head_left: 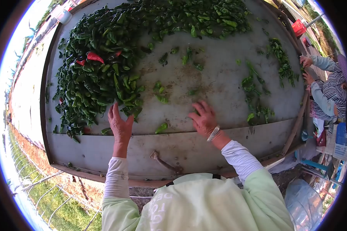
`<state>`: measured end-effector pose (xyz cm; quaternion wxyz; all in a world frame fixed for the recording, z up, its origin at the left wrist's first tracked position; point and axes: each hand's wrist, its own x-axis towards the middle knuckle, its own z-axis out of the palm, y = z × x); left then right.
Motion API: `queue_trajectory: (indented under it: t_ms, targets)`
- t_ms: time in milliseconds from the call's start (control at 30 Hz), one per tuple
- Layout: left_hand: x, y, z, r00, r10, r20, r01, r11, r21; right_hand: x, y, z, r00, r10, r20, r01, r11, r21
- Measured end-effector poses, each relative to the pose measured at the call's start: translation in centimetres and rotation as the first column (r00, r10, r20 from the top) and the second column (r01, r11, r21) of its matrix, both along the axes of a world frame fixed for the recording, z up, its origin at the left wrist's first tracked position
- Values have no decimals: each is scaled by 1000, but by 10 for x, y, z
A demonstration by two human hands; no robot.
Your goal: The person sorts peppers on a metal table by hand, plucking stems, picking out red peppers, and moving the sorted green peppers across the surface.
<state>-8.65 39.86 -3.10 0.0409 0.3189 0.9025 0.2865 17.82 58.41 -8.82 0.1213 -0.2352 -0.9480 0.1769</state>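
Lying heaped on the grey wood-edged table (223, 69), glossy green peppers (90, 81) could be scattered by a hasty sweep of the open-fingered left hand (121, 125), while any grasp by the half-curled right hand (205, 121) cannot be told.

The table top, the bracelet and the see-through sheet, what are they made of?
Table top: probably sheet metal, dull grey and stained, with a straight seam. Bracelet: perhaps silvery metal, because it looks pale and shiny, though I can't be sure. See-through sheet: likely thin plastic, glossy and crinkled.
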Motion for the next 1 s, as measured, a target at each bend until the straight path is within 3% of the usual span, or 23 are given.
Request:
queue_trajectory:
  t_ms: [67, 133, 167, 233, 300, 333, 433, 567, 733, 867, 900, 933, 1000]
  targets:
    - [4, 22, -4, 988, 154, 17, -146, 962, -229, 27, 41, 9, 930, -367, -5, 366, 929, 47]
    - [14, 29, -24, 997, 74, 11, -73, 991, -113, 54, 64, 5, 872, -482, -92, 490, 864, 115]
    - [31, 37, -29, 999, 37, -3, -37, 997, -66, 61, 69, -2, 868, -488, -96, 497, 859, 123]
    - [65, 51, -23, 954, -244, 174, 225, 967, 121, 68, 68, -17, 894, -439, -93, 442, 897, 14]
    - [97, 64, 1, 917, -397, 29, 390, 912, 126, 68, 62, -27, 885, -461, -54, 463, 886, 30]
    - [93, 65, 2, 924, -381, 28, 376, 921, 106, 65, 61, -31, 866, -499, -28, 500, 863, 70]
    - [70, 68, -4, 971, -239, -11, 232, 926, 299, 63, 62, -32, 852, -523, 35, 519, 851, 83]
    - [3, 66, -9, 992, -54, -118, 79, 972, 220, 62, 62, -37, 858, -514, -12, 512, 854, 94]
    - [-33, 90, -30, 982, 136, -128, -132, 991, 32, 60, 61, -34, 843, -537, 37, 531, 840, 115]
    - [-13, 107, -26, 996, 7, -84, -1, 997, 74, 59, 60, -31, 844, -536, 36, 528, 840, 124]
    - [-13, 107, -28, 974, -133, 182, 64, 937, 343, 58, 60, -31, 840, -541, 39, 533, 837, 124]
    - [-13, 107, -30, 862, -327, 387, 42, 807, 589, 58, 60, -30, 838, -544, 48, 536, 836, 118]
    - [-16, 105, -31, 883, -260, 391, -32, 797, 603, 60, 60, -32, 833, -550, 60, 542, 833, 108]
